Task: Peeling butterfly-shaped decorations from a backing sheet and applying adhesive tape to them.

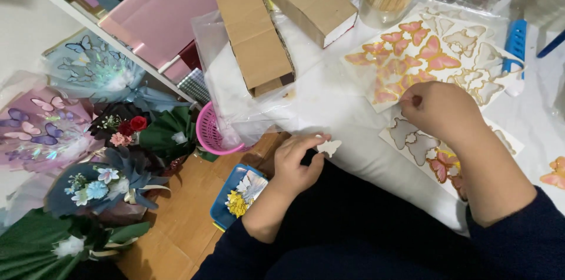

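Centre frame: your left hand (297, 162) pinched a small white paper butterfly (329, 147) between thumb and fingertips. Right of centre, your right hand (435, 109) was curled, fingertips pinching at the pink butterfly sheet (412, 50) on the white desk (335, 103). Cardboard boxes (256, 33) lay above.

Both arms wear long dark navy sleeves of a soft, plain knit, without pattern, cuff trim or buttons. The left sleeve (235, 250) ends at the wrist, toward seven o'clock of the left hand (297, 165). The right sleeve (518, 239) is pushed up the forearm, toward five o'clock of the right hand (438, 109). Both hands are bare, without rings or a watch.
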